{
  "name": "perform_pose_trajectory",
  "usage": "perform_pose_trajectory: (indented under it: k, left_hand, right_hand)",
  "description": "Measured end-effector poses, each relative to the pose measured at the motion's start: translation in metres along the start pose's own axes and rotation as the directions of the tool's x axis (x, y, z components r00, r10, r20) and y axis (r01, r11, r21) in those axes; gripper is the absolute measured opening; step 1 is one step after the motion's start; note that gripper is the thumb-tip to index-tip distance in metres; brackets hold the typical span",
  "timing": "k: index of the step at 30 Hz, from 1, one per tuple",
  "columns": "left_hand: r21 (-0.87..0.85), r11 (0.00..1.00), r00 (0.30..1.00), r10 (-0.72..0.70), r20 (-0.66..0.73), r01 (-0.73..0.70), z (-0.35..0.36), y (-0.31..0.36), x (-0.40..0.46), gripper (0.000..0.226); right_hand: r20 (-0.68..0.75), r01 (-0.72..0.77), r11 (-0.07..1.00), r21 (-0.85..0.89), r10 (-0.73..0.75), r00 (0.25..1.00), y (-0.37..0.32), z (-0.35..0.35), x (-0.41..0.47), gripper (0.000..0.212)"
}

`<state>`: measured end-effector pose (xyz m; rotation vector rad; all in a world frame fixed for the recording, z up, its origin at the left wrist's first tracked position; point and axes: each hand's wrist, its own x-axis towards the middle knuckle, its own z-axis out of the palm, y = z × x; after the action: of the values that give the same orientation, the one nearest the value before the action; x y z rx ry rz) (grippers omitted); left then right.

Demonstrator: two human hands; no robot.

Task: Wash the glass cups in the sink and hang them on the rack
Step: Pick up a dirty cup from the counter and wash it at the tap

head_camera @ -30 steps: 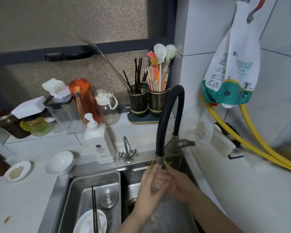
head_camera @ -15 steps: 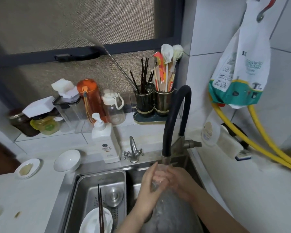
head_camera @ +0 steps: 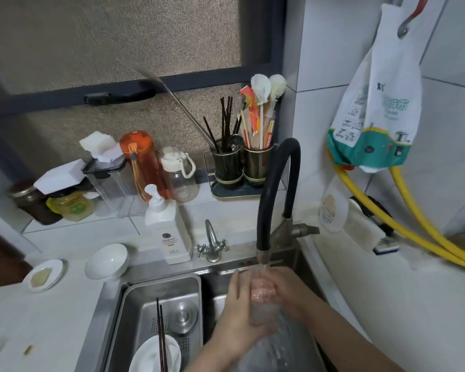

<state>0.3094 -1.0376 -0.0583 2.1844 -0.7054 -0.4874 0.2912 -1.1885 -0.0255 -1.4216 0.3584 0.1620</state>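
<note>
Change: both hands and the cup are seen lowered a little under the spout versus the earlier frames; camera view shifted too, so part of that may be head motion.
Left hand: wrapped round the glass cup from its 9 o'clock side, grip closed on the cup wall, thumb up toward the rim.
Right hand: curled on the cup from 3 o'clock, fingers seen through the glass; grip closed on it, rubbing judged likely.
Cup location: held upright over the right basin of the sink, directly at 6 o'clock of the black faucet spout; water is seen running onto it and spraying off below.
Left basin: a steel drain tray holds a white plate with dark chopsticks laid across it.
Worktop: a white bowl and a small dish at 9 o'clock of the sink; soap bottle at 11 o'clock.
Progress: one cup is judged mid-rinse; washing not finished.
Left to do: rinse to be completed, cup to be hung. No rack is visible in this view, nor any cup already hung, so the count of cups done cannot be told.
Other cups: none clearly seen; a blurred clear item at the lower left edge cannot be identified.
</note>
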Motion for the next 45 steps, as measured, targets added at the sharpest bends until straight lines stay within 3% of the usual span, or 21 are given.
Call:
perform_pose_trajectory:
  k: [2,3,6,9,14,17,19,22,27,31,34,36,40,45]
  left_hand:
    - [0.375,0.927,0.995,0.036,-0.089,0.0,0.004,-0.002,0.006,0.116]
    - [0.473,0.881,0.991,0.05,-0.123,0.015,0.003,-0.002,0.01,0.117]
    - [0.515,0.857,0.981,0.086,-0.176,0.017,-0.001,-0.006,0.019,0.114]
    - [0.303,0.953,0.965,0.075,-0.253,0.005,-0.006,-0.006,0.018,0.103]
    - [-0.175,0.984,0.961,-0.043,-0.273,-0.005,-0.013,-0.014,0.009,0.078]
    - [-0.391,0.92,0.971,-0.116,-0.208,0.027,-0.014,-0.02,0.007,0.087]
    - [-0.446,0.895,0.98,-0.107,-0.17,0.02,-0.014,-0.02,0.006,0.089]
    - [-0.463,0.886,0.99,-0.096,-0.102,0.038,-0.016,-0.015,0.007,0.09]
    - [-0.391,0.92,0.997,-0.053,-0.055,0.027,-0.021,-0.001,0.011,0.112]
    - [-0.304,0.951,0.993,0.018,-0.119,-0.054,-0.015,0.011,0.013,0.09]
    - [-0.338,0.938,0.985,0.014,-0.172,-0.073,-0.008,0.017,0.014,0.085]
    - [-0.36,0.93,0.981,0.001,-0.196,-0.073,-0.004,0.018,0.015,0.084]
    - [-0.401,0.915,0.982,-0.043,-0.184,-0.035,0.002,0.021,0.025,0.087]
    - [-0.385,0.921,0.985,-0.015,-0.172,-0.053,0.0,0.031,0.031,0.085]
  right_hand:
    - [0.003,0.027,0.999,-0.037,-0.026,1.0,0.0,0.011,0.0,0.031]
    - [0.002,0.024,0.998,-0.06,-0.024,1.0,-0.002,0.015,0.0,0.028]
    - [0.055,0.12,0.963,-0.239,-0.11,0.992,-0.007,0.017,0.0,0.025]
    - [0.203,0.302,0.748,-0.592,-0.225,0.953,-0.01,0.011,-0.007,0.025]
    - [0.325,0.481,0.525,-0.702,-0.366,0.872,0.0,-0.011,-0.014,0.014]
    - [0.181,0.43,0.708,-0.56,-0.401,0.898,0.005,-0.023,-0.016,0.019]
    - [0.133,0.35,0.839,-0.416,-0.325,0.937,0.007,-0.028,-0.019,0.042]
    - [0.113,0.231,0.921,-0.313,-0.206,0.972,0.005,-0.033,-0.024,0.059]
    - [0.089,0.245,0.889,-0.387,-0.229,0.969,-0.001,-0.038,-0.03,0.046]
    - [0.087,0.203,0.938,-0.28,-0.186,0.979,0.002,-0.052,-0.033,0.036]
    - [-0.075,0.108,0.97,-0.217,-0.127,0.989,0.003,-0.067,-0.024,0.039]
    - [-0.146,0.079,0.931,-0.357,-0.139,0.979,0.003,-0.076,-0.009,0.049]
    - [-0.164,0.037,0.74,-0.672,-0.197,0.967,0.001,-0.094,0.027,0.065]
    - [-0.238,-0.037,0.688,-0.725,-0.199,0.951,-0.001,-0.112,0.062,0.059]
